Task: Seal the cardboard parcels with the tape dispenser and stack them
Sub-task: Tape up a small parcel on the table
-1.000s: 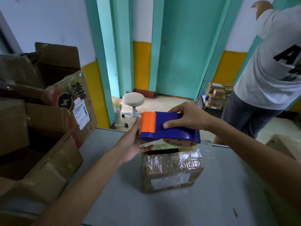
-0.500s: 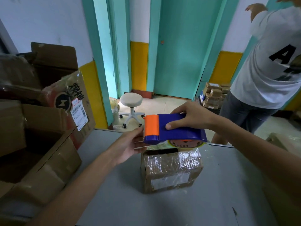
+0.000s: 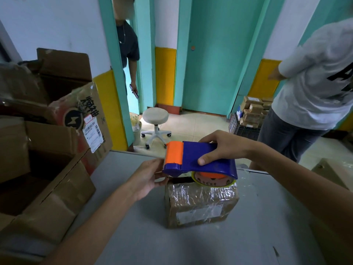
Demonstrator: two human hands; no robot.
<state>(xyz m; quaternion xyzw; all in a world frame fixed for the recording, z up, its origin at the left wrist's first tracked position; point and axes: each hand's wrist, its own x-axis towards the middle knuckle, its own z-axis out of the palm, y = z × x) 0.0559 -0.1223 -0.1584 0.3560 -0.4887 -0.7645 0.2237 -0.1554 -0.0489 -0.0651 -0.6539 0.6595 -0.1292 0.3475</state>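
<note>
The taped parcel is set on the table, its top partly hidden by the dispenser held just above, round which the right hand is clamped. Its orange end is touched by the left hand; whether those fingers pinch cannot be told. Open boxes are piled left.

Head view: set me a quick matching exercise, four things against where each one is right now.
1 tape dispenser
2 small parcel
3 white stool
4 left hand

a on the grey table
b on the tiled floor beyond the table
c in the right hand, above the parcel
d at the dispenser's orange end

Pairs: 1-c, 2-a, 3-b, 4-d
</note>
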